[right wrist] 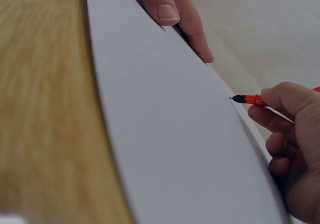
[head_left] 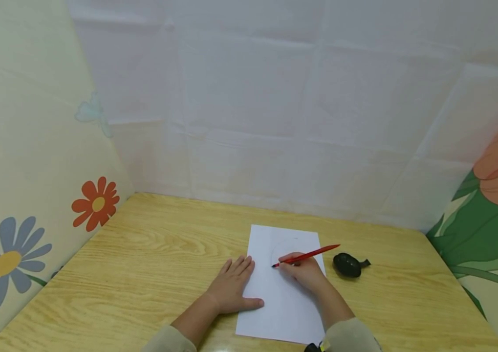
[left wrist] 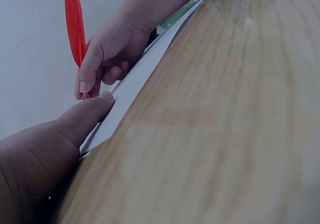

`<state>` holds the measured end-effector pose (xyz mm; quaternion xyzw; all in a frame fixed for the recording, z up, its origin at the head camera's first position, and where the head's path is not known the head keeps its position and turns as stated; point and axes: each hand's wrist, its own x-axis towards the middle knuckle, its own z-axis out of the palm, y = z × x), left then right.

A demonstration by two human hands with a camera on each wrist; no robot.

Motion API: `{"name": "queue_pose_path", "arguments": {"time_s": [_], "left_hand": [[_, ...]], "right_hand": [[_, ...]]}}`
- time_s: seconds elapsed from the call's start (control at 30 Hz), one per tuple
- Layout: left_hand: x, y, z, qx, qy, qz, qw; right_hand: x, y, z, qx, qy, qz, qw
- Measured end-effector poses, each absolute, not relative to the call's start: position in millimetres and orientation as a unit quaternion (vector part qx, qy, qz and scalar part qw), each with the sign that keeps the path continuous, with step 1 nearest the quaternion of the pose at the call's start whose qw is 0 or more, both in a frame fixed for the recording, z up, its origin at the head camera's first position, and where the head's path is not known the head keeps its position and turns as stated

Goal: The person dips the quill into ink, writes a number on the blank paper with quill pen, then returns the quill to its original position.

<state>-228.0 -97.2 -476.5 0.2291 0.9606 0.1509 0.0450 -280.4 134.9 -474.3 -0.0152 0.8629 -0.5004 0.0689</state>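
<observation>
A white sheet of paper (head_left: 281, 313) lies on the wooden table, with a faint curved line on its upper half. My right hand (head_left: 307, 275) pinches a red pen (head_left: 314, 253) near its dark tip, which points at the lower left end of that curve. In the right wrist view the pen (right wrist: 254, 100) shows a black cone and fine point at the paper's surface. My left hand (head_left: 230, 288) rests with fingers spread across the paper's left edge, its thumb on the sheet. The left wrist view shows that thumb (left wrist: 85, 115) near the right hand (left wrist: 117, 44).
A dark, rounded object with a short tab (head_left: 347, 265) sits on the table (head_left: 143, 274) just right of the paper. White cloth (head_left: 249, 107) hangs behind the table. Flower-printed panels (head_left: 20, 146) stand at both sides. A small black item (head_left: 312, 347) shows by the right sleeve.
</observation>
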Motion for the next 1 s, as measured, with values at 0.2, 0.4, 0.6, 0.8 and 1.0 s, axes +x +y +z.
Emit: {"name": "queue_pose_path", "arguments": {"time_s": [0.2, 0.4, 0.6, 0.8, 1.0], "left_hand": [[-227.2, -97.3, -475.6, 0.229, 0.96, 0.154, 0.046], [-227.4, -97.0, -475.0, 0.225, 0.961, 0.155, 0.047], [-226.6, -96.8, -474.3, 0.224, 0.96, 0.157, 0.049], [-226.4, -96.5, -473.2, 0.224, 0.961, 0.156, 0.047], [-225.2, -96.7, -472.5, 0.226, 0.961, 0.152, 0.045]], "right_hand": [[-279.0, 134.5, -473.5, -0.014, 0.861, -0.504, 0.069], [-278.6, 134.6, -473.6, -0.015, 0.863, -0.501, 0.066], [-274.6, 135.5, -470.9, -0.019, 0.863, -0.499, 0.073], [-272.9, 136.8, -469.4, -0.022, 0.862, -0.501, 0.078], [-272.1, 139.1, -470.4, -0.025, 0.863, -0.497, 0.083]]}}
